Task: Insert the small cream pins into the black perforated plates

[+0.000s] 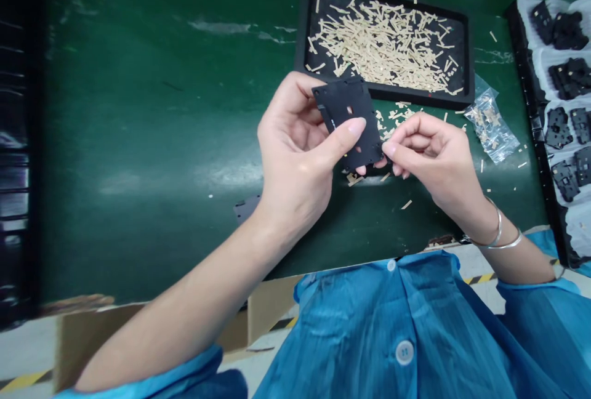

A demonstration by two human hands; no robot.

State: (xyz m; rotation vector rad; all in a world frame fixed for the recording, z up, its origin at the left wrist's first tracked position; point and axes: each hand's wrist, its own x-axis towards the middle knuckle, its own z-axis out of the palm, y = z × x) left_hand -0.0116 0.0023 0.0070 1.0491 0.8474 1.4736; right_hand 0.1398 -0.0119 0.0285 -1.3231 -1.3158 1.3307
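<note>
My left hand [300,146] grips a flat black plastic plate [347,106] with small slots, its thumb lying across the face and its fingers behind. Close by, my right hand [427,149] has thumb and forefinger pinched together at the plate's lower right corner. Whether a small piece sits in that pinch, or only the plate's edge, I cannot make out. Beyond both hands stands a black tray [467,79] heaped with small pale strips [383,42]. More loose strips lie on the table between the tray and my right hand.
A clear plastic bag [493,125] with small pieces lies right of the tray. At the far right is a compartment tray [540,72] of black parts. Another dark plate [246,208] is partly hidden by my left forearm. Dark racks [18,159] line the left edge of the green table [138,109].
</note>
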